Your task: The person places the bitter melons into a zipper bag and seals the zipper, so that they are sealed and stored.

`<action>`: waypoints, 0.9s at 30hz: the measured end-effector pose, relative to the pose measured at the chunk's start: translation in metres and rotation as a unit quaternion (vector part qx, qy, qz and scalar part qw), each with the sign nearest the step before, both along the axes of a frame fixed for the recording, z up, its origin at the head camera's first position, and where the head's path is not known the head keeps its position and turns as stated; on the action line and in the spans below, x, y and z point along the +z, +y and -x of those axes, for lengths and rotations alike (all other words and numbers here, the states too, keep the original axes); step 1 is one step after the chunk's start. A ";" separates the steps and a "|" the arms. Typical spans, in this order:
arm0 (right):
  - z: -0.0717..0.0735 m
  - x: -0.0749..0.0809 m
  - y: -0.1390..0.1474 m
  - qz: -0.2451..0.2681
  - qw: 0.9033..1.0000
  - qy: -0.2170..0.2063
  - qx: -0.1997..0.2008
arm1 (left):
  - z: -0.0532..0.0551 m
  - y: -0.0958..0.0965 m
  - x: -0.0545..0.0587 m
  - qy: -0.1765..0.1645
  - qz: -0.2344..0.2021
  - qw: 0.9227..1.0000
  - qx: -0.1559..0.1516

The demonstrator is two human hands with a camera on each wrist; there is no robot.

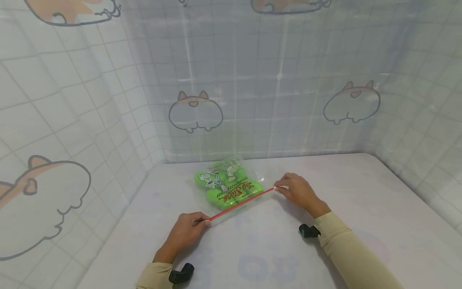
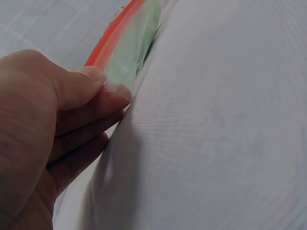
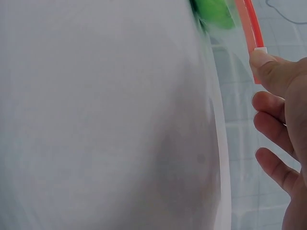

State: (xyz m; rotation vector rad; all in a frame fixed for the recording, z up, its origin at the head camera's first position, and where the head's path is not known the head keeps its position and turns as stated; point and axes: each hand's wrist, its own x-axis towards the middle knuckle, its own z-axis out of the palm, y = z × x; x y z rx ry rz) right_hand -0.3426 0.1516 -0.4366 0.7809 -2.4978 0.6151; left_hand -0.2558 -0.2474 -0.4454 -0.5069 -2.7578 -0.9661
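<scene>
A clear zip bag with cartoon figures and red "Toy Story" lettering lies on the white table, bright green contents inside it. Along its near edge runs a red zip strip, slanting up to the right. My left hand pinches the left end of this edge between thumb and forefinger; the left wrist view shows clear plastic at the fingertips. At the other end my right hand pinches the strip, where a small white slider shows by the thumb. What the green contents are cannot be made out.
White table surface spreads around the bag. Pale grid-patterned curtains with cartoon corgi drawings stand behind and at both sides. A dark wrist device sits at the left cuff, another at the right.
</scene>
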 end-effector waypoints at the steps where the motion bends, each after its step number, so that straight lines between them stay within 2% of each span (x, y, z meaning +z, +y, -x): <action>1: 0.000 0.000 0.000 0.001 1.000 -0.001 -0.001 | 0.000 0.000 0.000 -0.001 0.001 1.000 0.000; 8: 0.001 0.001 0.000 -0.010 1.000 -0.014 -0.010 | -0.001 -0.001 0.001 -0.015 -0.002 1.000 0.000; 14: 0.002 0.001 0.000 -0.020 0.999 -0.042 -0.025 | 0.001 0.001 0.000 -0.028 -0.012 0.999 -0.012; 21: 0.000 0.001 0.002 -0.007 0.995 -0.089 -0.042 | 0.003 0.000 -0.001 -0.012 -0.015 0.999 -0.028; 27: -0.006 0.004 0.008 0.008 0.988 -0.134 -0.076 | 0.004 -0.004 0.000 0.000 -0.006 1.000 -0.023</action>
